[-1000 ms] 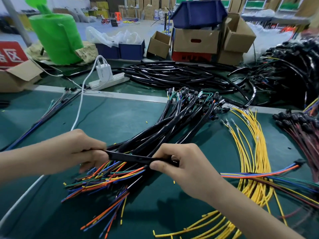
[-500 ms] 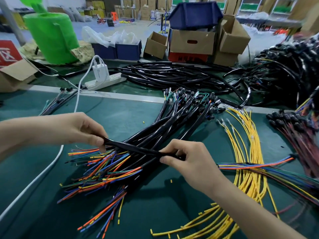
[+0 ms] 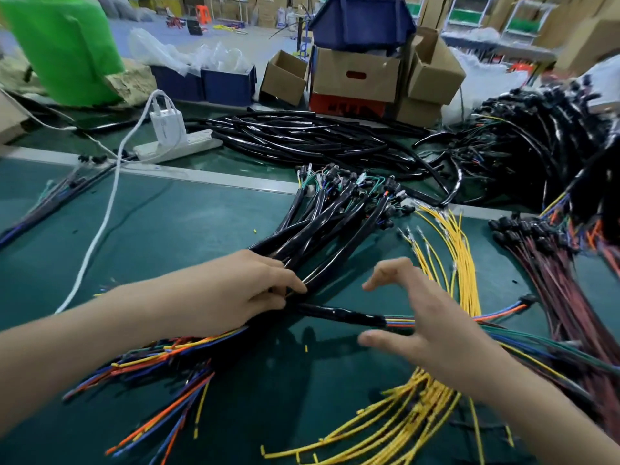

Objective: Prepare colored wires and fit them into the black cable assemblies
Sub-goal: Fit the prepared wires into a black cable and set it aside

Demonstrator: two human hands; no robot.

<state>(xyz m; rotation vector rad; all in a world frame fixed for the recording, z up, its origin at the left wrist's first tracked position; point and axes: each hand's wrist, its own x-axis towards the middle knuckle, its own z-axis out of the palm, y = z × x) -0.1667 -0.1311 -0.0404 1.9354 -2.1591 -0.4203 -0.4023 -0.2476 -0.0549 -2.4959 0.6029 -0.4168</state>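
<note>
A pile of black cable assemblies (image 3: 335, 226) with colored wire ends lies across the green mat (image 3: 188, 229). My left hand (image 3: 235, 290) rests on the near end of the pile, fingers pinched on one black sleeve. A single black sleeved cable (image 3: 339, 314) with colored wires (image 3: 399, 321) coming out of its right end lies flat on the mat just below that hand. My right hand (image 3: 426, 320) hovers over those wires with fingers spread, holding nothing. Loose yellow wires (image 3: 456, 263) lie to the right.
A bundle of dark red wires with black connectors (image 3: 550, 263) lies at the right. Black tubing (image 3: 302, 139) and a white power strip (image 3: 174, 146) with its charger cord lie beyond the metal strip. Cardboard boxes (image 3: 355, 75) and a green roll (image 3: 63, 45) stand behind.
Both hands held one black sleeve stretched between them; now that cable lies on the mat, my right hand has let go and opened, and my left hand has moved right onto the pile.
</note>
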